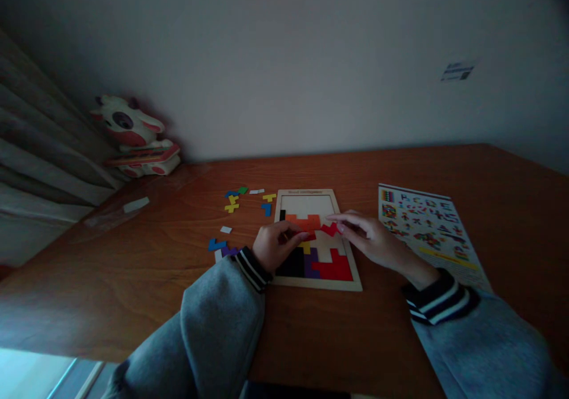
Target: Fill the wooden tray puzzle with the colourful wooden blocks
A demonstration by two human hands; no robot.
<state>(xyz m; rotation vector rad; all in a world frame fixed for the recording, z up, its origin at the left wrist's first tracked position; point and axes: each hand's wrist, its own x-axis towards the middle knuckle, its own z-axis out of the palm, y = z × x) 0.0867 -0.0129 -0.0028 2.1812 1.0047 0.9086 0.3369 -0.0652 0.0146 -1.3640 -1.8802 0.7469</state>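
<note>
A wooden puzzle board (pixel 351 265) lies on the table, partly filled with orange, black, purple, yellow and red pieces. Over its left middle, my left hand (pixel 278 243) is closed, thumb and fingers pinching a red piece (pixel 307 236). From the right, my right hand (pixel 371 239) pinches a second, zigzag red piece (pixel 329 229) above the board. A larger red piece (pixel 335 267) sits in the board's lower right corner. Bare wood shows in the board's upper part. My left hand hides some of the board's left side.
Loose yellow (pixel 232 208), blue (pixel 217 245), green, white and purple pieces lie left of the board. A printed sheet (pixel 427 227) is on the right. A cow figure (pixel 137 135) stands at the back left, beside a curtain (pixel 40 168). The wall (pixel 306 67) borders the table (pixel 178 257).
</note>
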